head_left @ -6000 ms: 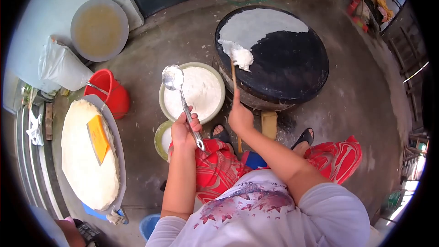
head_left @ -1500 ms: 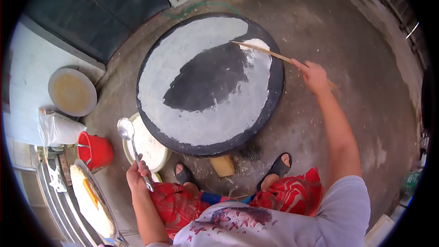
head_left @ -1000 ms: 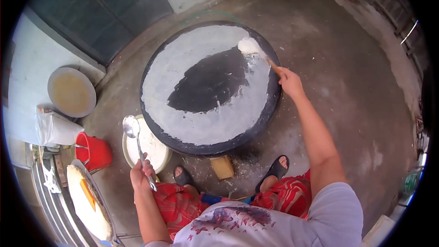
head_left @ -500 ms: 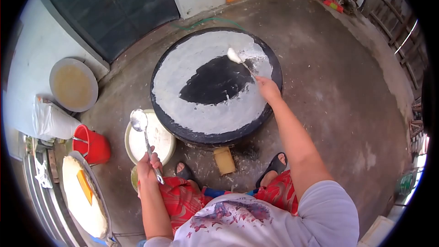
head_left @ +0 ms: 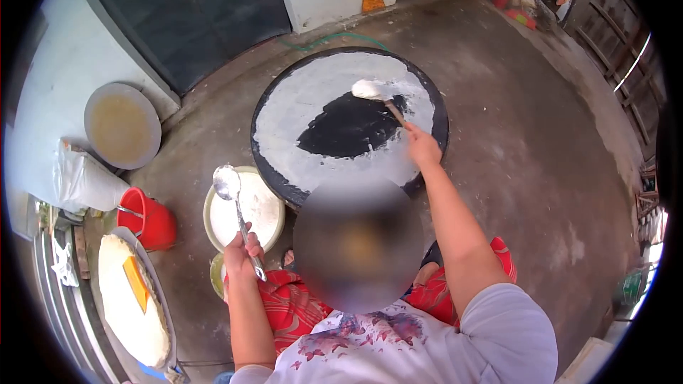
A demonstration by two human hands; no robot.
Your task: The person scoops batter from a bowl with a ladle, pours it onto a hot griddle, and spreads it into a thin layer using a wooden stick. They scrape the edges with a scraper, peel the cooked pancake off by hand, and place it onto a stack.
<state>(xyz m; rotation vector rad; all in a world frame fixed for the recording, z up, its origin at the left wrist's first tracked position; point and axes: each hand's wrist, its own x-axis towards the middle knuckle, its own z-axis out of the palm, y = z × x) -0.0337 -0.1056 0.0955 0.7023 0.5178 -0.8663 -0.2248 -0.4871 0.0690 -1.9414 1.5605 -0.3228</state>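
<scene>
A large round black griddle carries a whitish layer of batter around a bare black patch in its middle. My right hand is closed on the handle of a batter-coated spreader, whose white head lies at the upper edge of the bare patch. My left hand grips a metal ladle, bowl up, over a pale tub of white batter. A blurred round patch covers the griddle's near edge and part of my lap.
At the left are a red bucket, a white sack, a round pan against the wall, and a tray of pale flat sheets with an orange scraper. A green hose lies behind the griddle.
The spreader's head has moved slightly left along the patch's upper edge and turned more sideways. The view has shifted slightly. A blurred round patch now covers the griddle's near edge.
</scene>
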